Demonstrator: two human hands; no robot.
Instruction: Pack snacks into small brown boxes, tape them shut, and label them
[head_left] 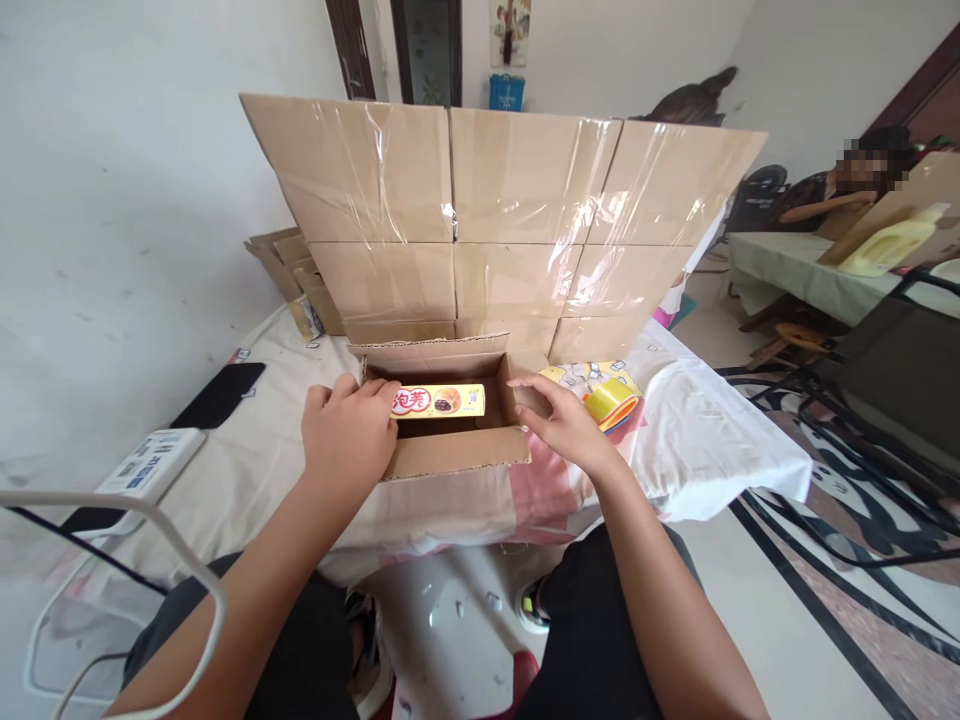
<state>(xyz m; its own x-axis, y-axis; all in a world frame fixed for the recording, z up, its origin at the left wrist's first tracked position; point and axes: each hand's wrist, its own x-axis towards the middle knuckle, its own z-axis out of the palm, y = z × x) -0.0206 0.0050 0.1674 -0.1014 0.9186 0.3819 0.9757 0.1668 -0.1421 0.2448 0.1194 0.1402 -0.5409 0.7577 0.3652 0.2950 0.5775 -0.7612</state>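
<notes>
Head view: snack box (439,401) lies in the open carton (457,452), gripped by the left hand (351,432); right hand (564,420) released beside it.

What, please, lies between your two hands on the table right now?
In the head view, an open cardboard box with a yellow snack packet inside lies between the left hand and right hand.

The left hand (349,432) covers the left end of the yellow snack packet (439,401), so its fingertips and that end of the packet are hidden. The small open box (450,455) hides the packet's lower side and its own floor. At mid right, the roll of tape (611,402) is partly behind the right hand (566,425). At the upper right, a seated person (862,185) is blurred, and the pale jug (896,240) beside them is possibly a detergent bottle.
</notes>
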